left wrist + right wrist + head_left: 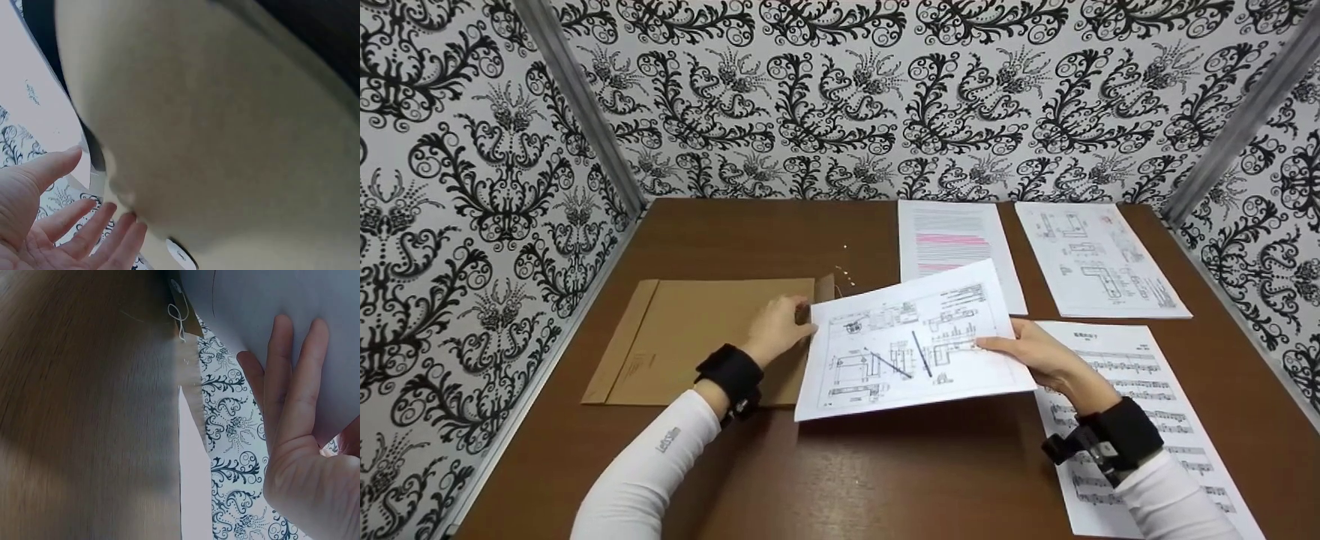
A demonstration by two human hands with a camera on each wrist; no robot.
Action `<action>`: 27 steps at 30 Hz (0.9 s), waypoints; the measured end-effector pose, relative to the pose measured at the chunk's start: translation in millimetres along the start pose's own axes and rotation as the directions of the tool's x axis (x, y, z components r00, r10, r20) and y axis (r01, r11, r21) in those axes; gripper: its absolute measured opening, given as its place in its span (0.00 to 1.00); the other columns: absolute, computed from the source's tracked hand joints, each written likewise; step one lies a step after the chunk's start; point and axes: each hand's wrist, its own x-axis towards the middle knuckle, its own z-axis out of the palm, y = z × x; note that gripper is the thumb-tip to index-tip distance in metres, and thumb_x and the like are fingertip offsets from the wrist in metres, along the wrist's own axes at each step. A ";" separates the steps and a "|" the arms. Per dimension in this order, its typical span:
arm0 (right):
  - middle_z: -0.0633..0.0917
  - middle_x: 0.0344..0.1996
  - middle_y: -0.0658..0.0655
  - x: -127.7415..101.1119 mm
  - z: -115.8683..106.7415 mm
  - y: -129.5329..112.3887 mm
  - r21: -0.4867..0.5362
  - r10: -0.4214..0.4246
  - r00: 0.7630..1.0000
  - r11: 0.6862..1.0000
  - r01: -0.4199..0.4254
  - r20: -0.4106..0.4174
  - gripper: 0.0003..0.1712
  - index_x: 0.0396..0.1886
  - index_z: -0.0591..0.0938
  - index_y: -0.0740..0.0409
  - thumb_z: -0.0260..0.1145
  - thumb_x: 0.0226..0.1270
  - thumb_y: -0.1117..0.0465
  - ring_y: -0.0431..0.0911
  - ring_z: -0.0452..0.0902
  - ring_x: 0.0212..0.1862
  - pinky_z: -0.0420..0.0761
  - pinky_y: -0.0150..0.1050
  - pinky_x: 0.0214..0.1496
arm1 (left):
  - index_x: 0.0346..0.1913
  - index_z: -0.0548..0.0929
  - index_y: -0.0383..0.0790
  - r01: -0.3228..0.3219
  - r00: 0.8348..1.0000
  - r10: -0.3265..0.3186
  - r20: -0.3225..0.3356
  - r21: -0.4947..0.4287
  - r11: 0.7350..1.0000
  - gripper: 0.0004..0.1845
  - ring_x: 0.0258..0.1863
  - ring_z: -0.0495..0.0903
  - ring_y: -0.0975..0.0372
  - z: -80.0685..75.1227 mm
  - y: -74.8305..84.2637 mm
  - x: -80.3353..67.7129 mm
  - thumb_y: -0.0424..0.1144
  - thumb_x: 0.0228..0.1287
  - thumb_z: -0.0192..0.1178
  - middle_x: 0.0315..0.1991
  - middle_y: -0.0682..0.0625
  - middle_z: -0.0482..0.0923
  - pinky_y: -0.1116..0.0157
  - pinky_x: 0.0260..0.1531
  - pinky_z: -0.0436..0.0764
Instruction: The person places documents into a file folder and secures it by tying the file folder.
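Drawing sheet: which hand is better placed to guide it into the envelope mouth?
Probably the right hand: it grips the drawing sheet by its right edge. The left hand is at the mouth of the brown envelope, better suited to holding it open.

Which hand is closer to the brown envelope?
Left. The left hand rests at the envelope's open end; the right hand holds the drawing sheet off to the envelope's right.

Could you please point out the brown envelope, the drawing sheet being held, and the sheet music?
brown envelope [690, 330], head view, bare middle of its face.
drawing sheet [885, 375], head view, lower left of the printed page.
sheet music [1140, 367], head view, upper staves beside the wrist.
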 end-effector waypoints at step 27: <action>0.92 0.37 0.48 2.6 -5.3 -4.7 0.094 0.067 0.998 0.993 -0.067 0.004 0.16 0.59 0.75 0.67 0.60 0.76 0.66 0.40 0.91 0.37 0.89 0.31 0.39 | 0.63 0.78 0.29 0.171 0.976 -0.200 0.089 0.260 0.950 0.43 0.66 0.73 0.37 -1.8 3.5 2.7 0.64 0.59 0.69 0.67 0.30 0.73 0.40 0.63 0.76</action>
